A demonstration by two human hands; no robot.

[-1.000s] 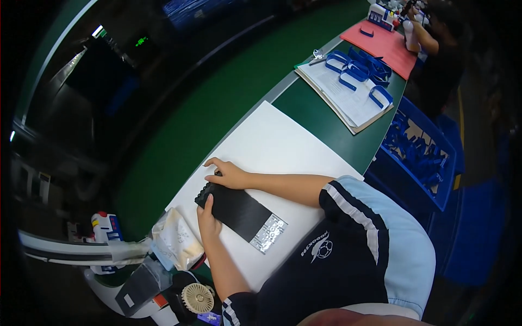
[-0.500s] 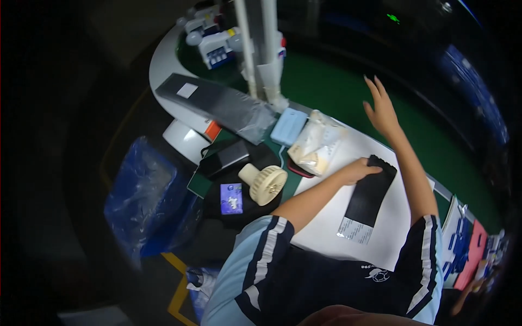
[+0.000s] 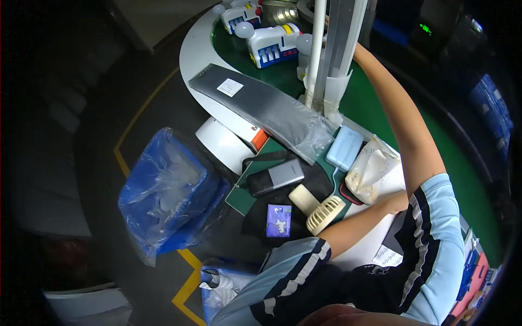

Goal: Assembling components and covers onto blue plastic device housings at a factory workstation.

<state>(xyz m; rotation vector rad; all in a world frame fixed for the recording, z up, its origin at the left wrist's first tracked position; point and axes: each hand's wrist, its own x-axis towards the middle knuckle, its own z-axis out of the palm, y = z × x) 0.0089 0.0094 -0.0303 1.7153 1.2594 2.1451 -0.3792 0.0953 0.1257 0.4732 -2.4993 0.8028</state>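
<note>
My right arm reaches far forward over the green belt (image 3: pixel 363 93), toward the white toy-like devices (image 3: pixel 273 48) with round translucent knobs. Its hand is mostly hidden behind the upright post (image 3: pixel 338 51), so its fingers and anything in them do not show. My left hand (image 3: pixel 398 202) lies low over the white work surface (image 3: pixel 356 251), its fingers covered by my right upper arm. Close to it, the dark flat pouch (image 3: pixel 392 239) with a white printed label is partly hidden by my arm and shirt. A crumpled whitish plastic bag (image 3: pixel 368 173) sits beside my left hand.
A long dark plastic sleeve (image 3: pixel 255 106) lies left of the post. Nearby are a light-blue power bank (image 3: pixel 345 148) with a cable, a cream handheld fan (image 3: pixel 325 214), a purple packet (image 3: pixel 278 221) and a grey-black device (image 3: pixel 277 176). A plastic-lined blue bin (image 3: pixel 168 190) stands left.
My right arm has swung forward and left, its hand passing behind the post. The view has shifted, and my left hand, which held the dark pouch, is now mostly covered.
</note>
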